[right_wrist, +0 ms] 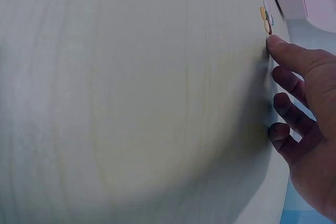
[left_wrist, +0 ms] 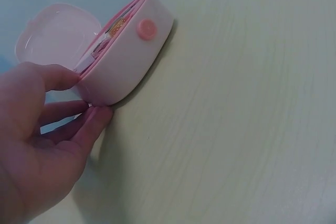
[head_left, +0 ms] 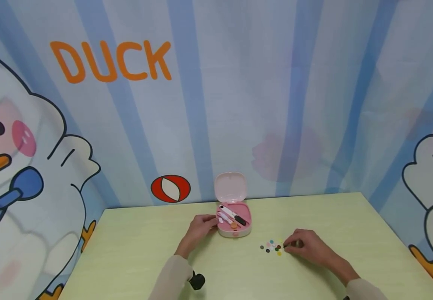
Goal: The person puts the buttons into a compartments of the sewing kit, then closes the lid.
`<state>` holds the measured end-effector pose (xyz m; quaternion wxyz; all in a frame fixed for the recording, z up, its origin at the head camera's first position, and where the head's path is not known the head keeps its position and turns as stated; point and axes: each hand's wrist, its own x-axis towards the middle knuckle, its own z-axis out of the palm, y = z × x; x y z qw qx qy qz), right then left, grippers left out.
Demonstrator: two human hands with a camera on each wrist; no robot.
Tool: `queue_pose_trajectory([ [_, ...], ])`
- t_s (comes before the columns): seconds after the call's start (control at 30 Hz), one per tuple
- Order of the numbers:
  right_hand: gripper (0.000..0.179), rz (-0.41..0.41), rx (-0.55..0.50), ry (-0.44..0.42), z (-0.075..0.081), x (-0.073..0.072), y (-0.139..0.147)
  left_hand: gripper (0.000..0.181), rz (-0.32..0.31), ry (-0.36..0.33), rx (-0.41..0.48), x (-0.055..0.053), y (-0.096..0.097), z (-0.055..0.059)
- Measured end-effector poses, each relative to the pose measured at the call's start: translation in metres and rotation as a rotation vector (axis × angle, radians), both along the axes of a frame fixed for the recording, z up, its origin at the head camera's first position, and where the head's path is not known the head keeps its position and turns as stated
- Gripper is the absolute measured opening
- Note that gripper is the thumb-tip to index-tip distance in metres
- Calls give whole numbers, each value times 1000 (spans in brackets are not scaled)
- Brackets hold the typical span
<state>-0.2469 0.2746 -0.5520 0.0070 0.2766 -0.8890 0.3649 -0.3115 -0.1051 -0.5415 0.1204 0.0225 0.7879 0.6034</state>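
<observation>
"Box (head_left: pixel 225 233)?"
"Clamped at its nine o'clock edge by left hand (head_left: pixel 199 229); pale lid (head_left: pixel 230 187) raised towards twelve."
"And right hand (head_left: pixel 309 246)?"
"Reaches towards nine o'clock, to dark disc (head_left: pixel 285 246) beside scattered discs (head_left: pixel 271 241) at box's four o'clock; cannot tell whether clamped on it."

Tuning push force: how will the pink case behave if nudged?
The pink case is likely rigid, judging by its smooth walls. Its broad footprint suggests sliding, not rolling. The raised lid might swing if bumped.
</observation>
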Motion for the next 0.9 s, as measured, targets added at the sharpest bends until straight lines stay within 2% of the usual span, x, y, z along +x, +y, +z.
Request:
queue_pose_trajectory([
  [0.23,7,17,42,20,2,-4,-3,43,-7,-19,6,-3,-1,-1],
  [0.47,9,19,93,25,2,-6,-7,43,-2,-16,10,-2,-1,-1],
  [0.9,6,37,51,-61,9,-6,-10,41,12,-15,47,-3,-2,-4],
])
